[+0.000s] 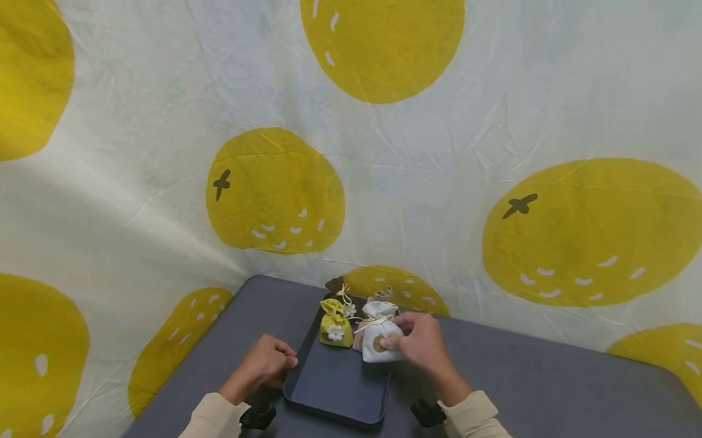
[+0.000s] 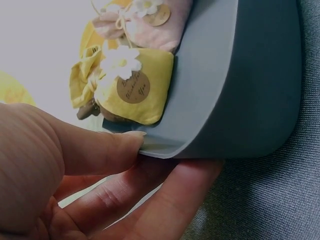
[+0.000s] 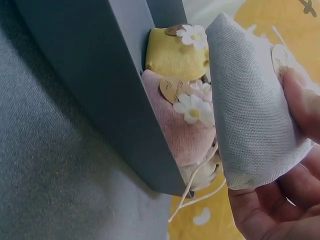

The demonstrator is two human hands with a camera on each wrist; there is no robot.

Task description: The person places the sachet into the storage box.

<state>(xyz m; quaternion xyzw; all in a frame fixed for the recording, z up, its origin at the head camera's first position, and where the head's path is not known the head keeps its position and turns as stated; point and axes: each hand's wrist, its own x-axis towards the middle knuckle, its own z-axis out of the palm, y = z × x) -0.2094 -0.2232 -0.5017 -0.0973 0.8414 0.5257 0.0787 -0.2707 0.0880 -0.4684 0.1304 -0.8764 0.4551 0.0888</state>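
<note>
My right hand (image 1: 423,343) pinches a small white drawstring pouch (image 1: 371,351) with a round brown label, holding it over the far right part of a dark grey tray (image 1: 337,391). In the right wrist view the white pouch (image 3: 250,105) sits between thumb and fingers, apart from the tray wall. My left hand (image 1: 262,365) grips the tray's left rim; the left wrist view has the thumb (image 2: 110,150) inside and fingers below. Inside the tray stand a yellow pouch (image 2: 160,85) and a pink pouch (image 3: 172,125), each with a white flower and label.
Behind them are a dark brown pouch (image 1: 335,285) and a beige pouch (image 3: 202,175), both partly hidden. The tray rests on a dark grey table (image 1: 529,398). A white cloth (image 1: 416,183) printed with yellow fruit hangs along the table's far and left sides.
</note>
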